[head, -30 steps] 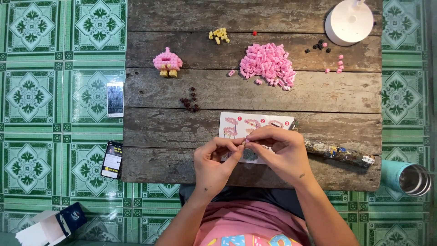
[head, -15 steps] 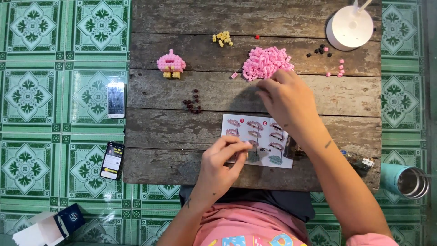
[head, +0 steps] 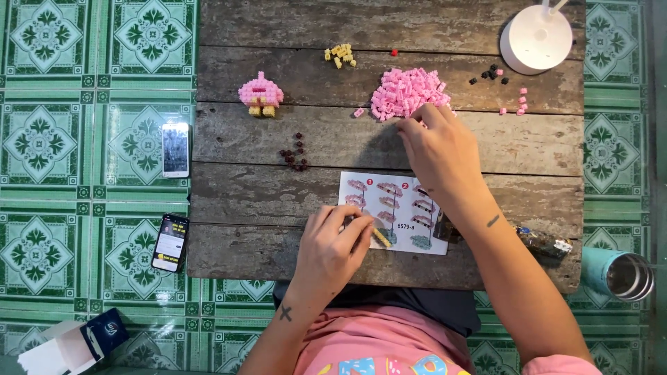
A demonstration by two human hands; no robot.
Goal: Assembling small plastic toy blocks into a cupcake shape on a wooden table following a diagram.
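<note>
Right hand point(head: 438, 149) now reaches pink bricks point(head: 406, 92); weathered plank table point(head: 278, 28), green tiles point(head: 76, 83).

you are looking straight down on a low desk point(head: 292, 24) of weathered grey-brown planks, the boards running left to right with dark gaps between them and worn, chipped edges. around it on every side lies a tiled floor point(head: 90, 69) in green and white, each square tile carrying a flower-like medallion inside a patterned border. the tiles are glossy and catch a soft sheen. the light is even and diffuse, throwing only faint shadows on the wood. no walls or windows fall inside your view.
</note>
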